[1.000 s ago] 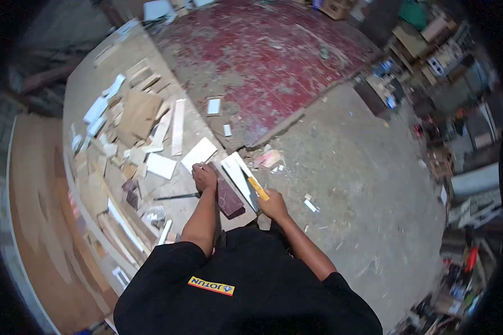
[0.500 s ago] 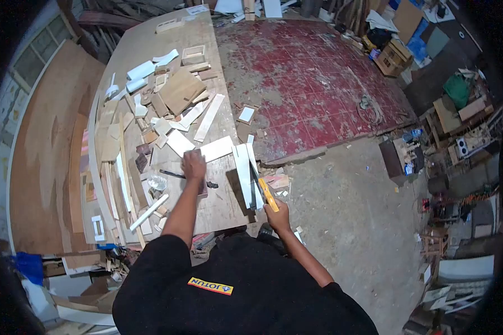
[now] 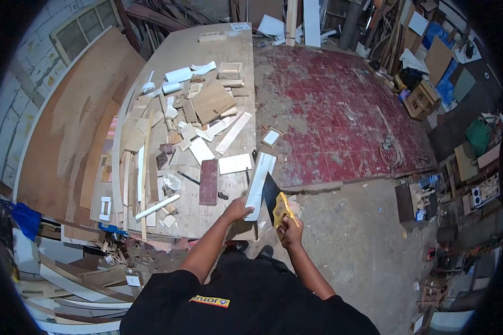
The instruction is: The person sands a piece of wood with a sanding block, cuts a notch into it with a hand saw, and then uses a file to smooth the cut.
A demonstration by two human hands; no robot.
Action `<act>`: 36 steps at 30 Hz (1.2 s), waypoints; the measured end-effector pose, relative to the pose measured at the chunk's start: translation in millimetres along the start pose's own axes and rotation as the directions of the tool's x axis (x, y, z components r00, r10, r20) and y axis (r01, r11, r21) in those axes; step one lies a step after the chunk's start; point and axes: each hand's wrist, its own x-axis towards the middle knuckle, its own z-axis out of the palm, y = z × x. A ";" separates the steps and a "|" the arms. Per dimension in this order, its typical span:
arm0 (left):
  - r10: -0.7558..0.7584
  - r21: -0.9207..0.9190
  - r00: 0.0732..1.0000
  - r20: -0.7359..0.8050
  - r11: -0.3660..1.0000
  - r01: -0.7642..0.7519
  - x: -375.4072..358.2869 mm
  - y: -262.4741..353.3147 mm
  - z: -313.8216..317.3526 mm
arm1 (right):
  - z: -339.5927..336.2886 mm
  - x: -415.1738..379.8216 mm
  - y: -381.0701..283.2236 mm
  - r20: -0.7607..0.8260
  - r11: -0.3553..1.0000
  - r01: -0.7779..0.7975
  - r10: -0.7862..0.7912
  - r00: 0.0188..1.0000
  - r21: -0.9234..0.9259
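My left hand (image 3: 240,210) is closed on the near end of a long white board (image 3: 261,181), which lies along the table's right edge. In my right hand (image 3: 290,230) is a handsaw (image 3: 270,194), gripped by its yellow handle, with fingers wrapped round it. The dark blade points away from me, close along the board's right side, and overhangs the floor. Left of the board, a dark reddish-brown block (image 3: 209,182) lies on the table next to a short white board (image 3: 235,164).
The plywood table (image 3: 223,50) carries several wood offcuts, a brown panel (image 3: 213,103) and a small wooden box (image 3: 229,70). A narrow white strip (image 3: 158,207) lies at the left. A raised red tiled floor (image 3: 341,111) borders the table's right side.
My left hand has moved from the tabletop to the white board's near end and closed on it. The saw has turned, showing its blade broadside. The reddish-brown block is now uncovered; the view has shifted.
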 end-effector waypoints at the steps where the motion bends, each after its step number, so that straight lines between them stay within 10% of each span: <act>1: 0.088 0.014 0.995 -0.036 0.996 -0.088 7.8 -10.8 -2.0 | 3.7 -0.3 -11.6 -0.015 0.994 -0.054 0.055 0.998 0.091; 9: 0.186 0.383 0.982 -0.018 0.909 -0.165 9.3 21.7 -40.0 | -9.3 -22.0 -80.2 0.028 0.956 -0.134 0.132 0.991 0.259; 22: 0.256 0.158 0.966 -0.025 0.955 -0.249 29.7 51.2 -14.3 | -52.7 -11.9 -81.3 -0.068 0.959 0.010 0.010 0.998 0.285; 29: 0.086 0.539 0.995 0.049 0.836 -0.099 3.2 23.0 -55.8 | -96.0 -17.4 -128.4 -0.292 0.844 0.208 -0.064 0.954 0.495; 36: 0.037 0.536 0.999 -0.034 0.844 -0.013 -12.4 -5.8 -7.5 | -125.8 -6.8 -188.2 -0.426 0.877 0.481 -0.427 0.797 0.021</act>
